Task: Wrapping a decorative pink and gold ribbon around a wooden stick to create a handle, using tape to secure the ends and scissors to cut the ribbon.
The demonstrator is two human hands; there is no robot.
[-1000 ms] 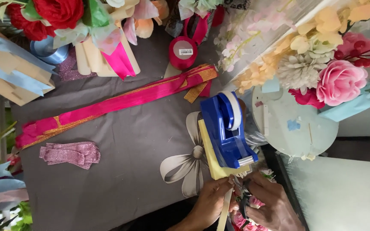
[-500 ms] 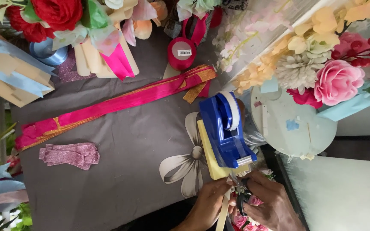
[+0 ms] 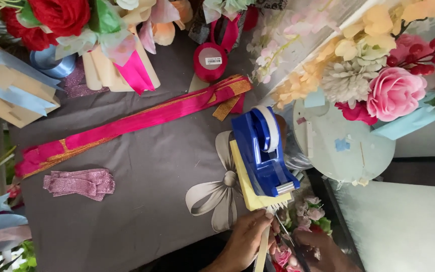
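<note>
At the bottom edge my left hand (image 3: pixel 245 239) pinches a narrow cream paper strip (image 3: pixel 262 252) whose top end is cut into a fine fringe (image 3: pixel 277 205). My right hand (image 3: pixel 323 251) is just to its right. It is closed around thin scissors (image 3: pixel 284 230) whose blades point up toward the fringe. Directly above both hands a blue tape dispenser (image 3: pixel 264 151) sits on a pale yellow pad (image 3: pixel 241 181).
A grey cloth (image 3: pixel 142 201) with a printed bow covers the table. On it lie a long pink and gold ribbon (image 3: pixel 137 120), a red ribbon spool (image 3: pixel 210 61) and a folded pink glitter ribbon (image 3: pixel 79 182). Artificial flowers (image 3: pixel 393 90) crowd the top and right, above a round pale blue stand (image 3: pixel 346 151).
Both hands stay at the fringed end of the strip, shifting only slightly. Nothing else on the table has moved.
</note>
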